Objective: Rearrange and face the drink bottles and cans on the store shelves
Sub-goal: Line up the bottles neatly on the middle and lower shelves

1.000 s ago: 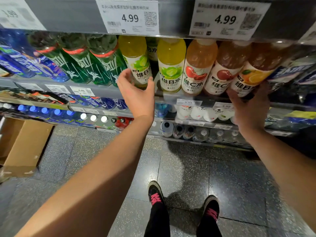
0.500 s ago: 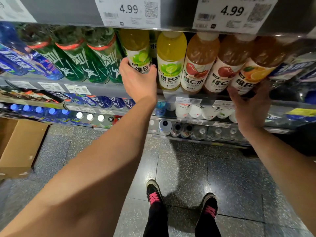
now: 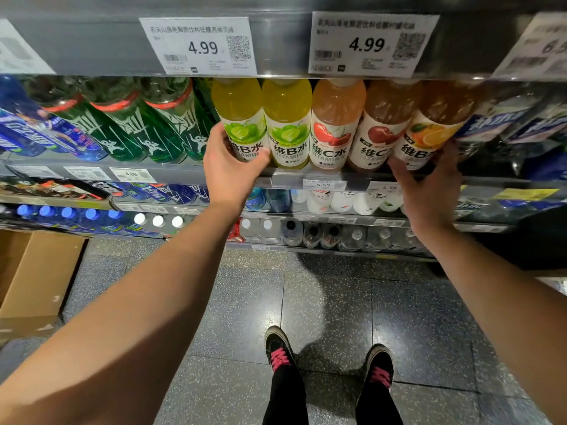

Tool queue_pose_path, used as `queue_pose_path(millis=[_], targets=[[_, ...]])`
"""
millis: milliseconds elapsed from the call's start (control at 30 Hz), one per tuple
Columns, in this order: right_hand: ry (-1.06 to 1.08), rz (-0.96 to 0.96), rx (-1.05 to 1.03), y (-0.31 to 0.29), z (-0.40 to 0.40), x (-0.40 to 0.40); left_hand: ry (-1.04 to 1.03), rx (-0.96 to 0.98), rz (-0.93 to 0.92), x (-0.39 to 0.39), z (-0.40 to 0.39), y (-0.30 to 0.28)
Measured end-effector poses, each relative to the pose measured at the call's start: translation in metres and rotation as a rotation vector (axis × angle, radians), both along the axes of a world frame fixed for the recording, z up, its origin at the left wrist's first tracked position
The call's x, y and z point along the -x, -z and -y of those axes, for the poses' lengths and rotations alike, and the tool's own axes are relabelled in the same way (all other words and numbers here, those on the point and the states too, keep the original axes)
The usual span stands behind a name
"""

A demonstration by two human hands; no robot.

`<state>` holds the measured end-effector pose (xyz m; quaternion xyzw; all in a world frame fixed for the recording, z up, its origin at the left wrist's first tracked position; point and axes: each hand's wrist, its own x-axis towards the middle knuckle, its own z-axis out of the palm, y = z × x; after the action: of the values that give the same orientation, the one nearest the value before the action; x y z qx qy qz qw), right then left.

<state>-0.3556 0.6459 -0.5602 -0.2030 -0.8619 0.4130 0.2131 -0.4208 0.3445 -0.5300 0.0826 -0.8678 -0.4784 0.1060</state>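
Observation:
A row of vitamin drink bottles stands at the shelf front. My left hand (image 3: pixel 228 168) wraps the base of the left yellow lime bottle (image 3: pixel 241 118), which now stands beside a second lime bottle (image 3: pixel 287 121) with its label forward. To the right stand two pale orange bottles with red fruit labels (image 3: pixel 336 124) (image 3: pixel 383 127). My right hand (image 3: pixel 429 185) cups the bottom of the orange-label bottle (image 3: pixel 434 130) at the row's right end, fingers around its lower edge.
Green bottles (image 3: pixel 147 124) and blue bottles (image 3: pixel 36 130) lean to the left; dark blue-label bottles (image 3: pixel 503 121) fill the right. Price tags hang on the upper shelf edge (image 3: pixel 276 47). Lower shelves hold more drinks. An open cardboard box (image 3: pixel 36 271) sits on the floor at left.
My left hand has brought the lime bottle forward and right, next to the other lime bottle, label facing out. My right hand stays under the orange-label bottle.

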Motion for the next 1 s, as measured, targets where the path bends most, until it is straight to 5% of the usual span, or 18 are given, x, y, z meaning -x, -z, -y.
queue_pose_path(millis=[300, 567, 767, 1000], targets=[[0.000, 0.135, -0.030, -0.015, 0.013, -0.036, 0.021, -0.093, 0.023, -0.048, 0.006, -0.010], [-0.103, 0.131, 0.074, -0.044, 0.126, -0.068, -0.054, -0.109, 0.036, -0.089, 0.054, -0.027], [-0.270, 0.145, 0.264, -0.069, 0.214, -0.063, -0.201, -0.152, 0.031, -0.074, 0.098, -0.030], [-0.308, 0.178, 0.202, -0.065, 0.293, -0.015, -0.179, -0.199, 0.053, -0.022, 0.140, -0.022]])
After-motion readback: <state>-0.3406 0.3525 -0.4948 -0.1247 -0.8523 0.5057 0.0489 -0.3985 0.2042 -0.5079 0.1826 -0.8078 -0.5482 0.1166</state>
